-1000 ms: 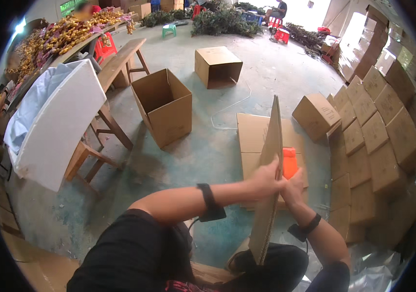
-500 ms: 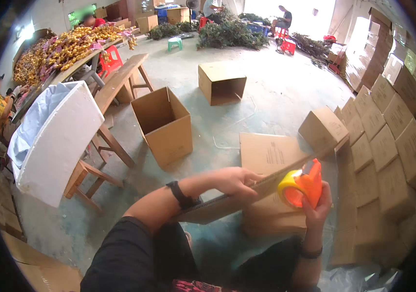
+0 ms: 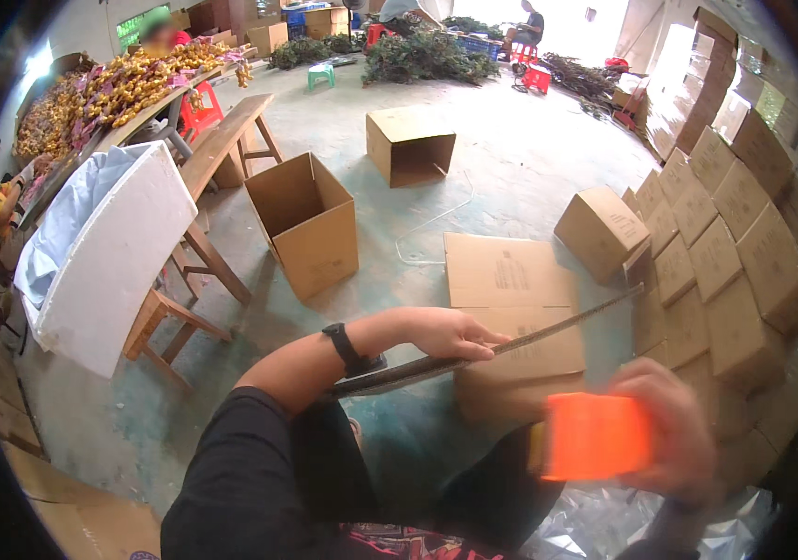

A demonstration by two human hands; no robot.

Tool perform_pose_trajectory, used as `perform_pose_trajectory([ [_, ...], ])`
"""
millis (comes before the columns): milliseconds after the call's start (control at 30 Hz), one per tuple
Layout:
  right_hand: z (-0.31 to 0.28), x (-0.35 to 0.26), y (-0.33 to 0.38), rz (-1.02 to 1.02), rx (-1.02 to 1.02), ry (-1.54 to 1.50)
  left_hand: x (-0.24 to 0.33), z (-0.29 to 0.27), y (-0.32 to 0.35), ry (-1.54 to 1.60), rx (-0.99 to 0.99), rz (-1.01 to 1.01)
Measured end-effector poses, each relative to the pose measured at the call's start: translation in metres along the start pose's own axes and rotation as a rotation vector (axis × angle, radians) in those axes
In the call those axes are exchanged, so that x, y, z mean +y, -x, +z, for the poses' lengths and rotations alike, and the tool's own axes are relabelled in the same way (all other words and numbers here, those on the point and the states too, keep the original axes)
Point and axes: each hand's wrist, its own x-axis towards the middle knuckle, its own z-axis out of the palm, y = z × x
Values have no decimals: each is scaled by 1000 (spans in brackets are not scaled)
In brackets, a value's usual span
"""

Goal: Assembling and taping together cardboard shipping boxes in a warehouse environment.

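From the head camera, we look down on a concrete workshop floor (image 3: 511,177) strewn with cartons. Our left hand (image 3: 445,333) lies curled over the near edge of a flattened cardboard sheet (image 3: 548,329), fingers pressed together along its top and thumb tucked beneath, so the sheet is pinched edge-on and runs from our lap out toward the right. A black wristband (image 3: 343,343) sits on that forearm. Our right hand (image 3: 674,429), blurred with motion, is wrapped around an orange tape dispenser (image 3: 596,436), held low and just in front of the sheet; we cannot tell how its fingers lie behind the tool.

Beneath the sheet rests a stack of flat cartons (image 3: 508,280) on the floor. Beyond it stands an open cardboard box (image 3: 310,229), flaps up, and farther off a second open box (image 3: 410,145) tipped on its side. To the right, a wall of sealed boxes (image 3: 725,243) rises in rows, with one closed box (image 3: 602,229) set just before it. On the left, a white foam slab (image 3: 110,261) leans against a wooden bench (image 3: 217,159), and a long table of gold trinkets (image 3: 119,89) runs behind.
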Motion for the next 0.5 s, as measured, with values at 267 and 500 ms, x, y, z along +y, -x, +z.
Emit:
perform_pose_trajectory([
  [267,144,124,-31,-131,113,171,10,13,14,-118,-322,-27],
  [500,161,114,-24,-81,89,276,32,18,54,-416,-40,-194],
])
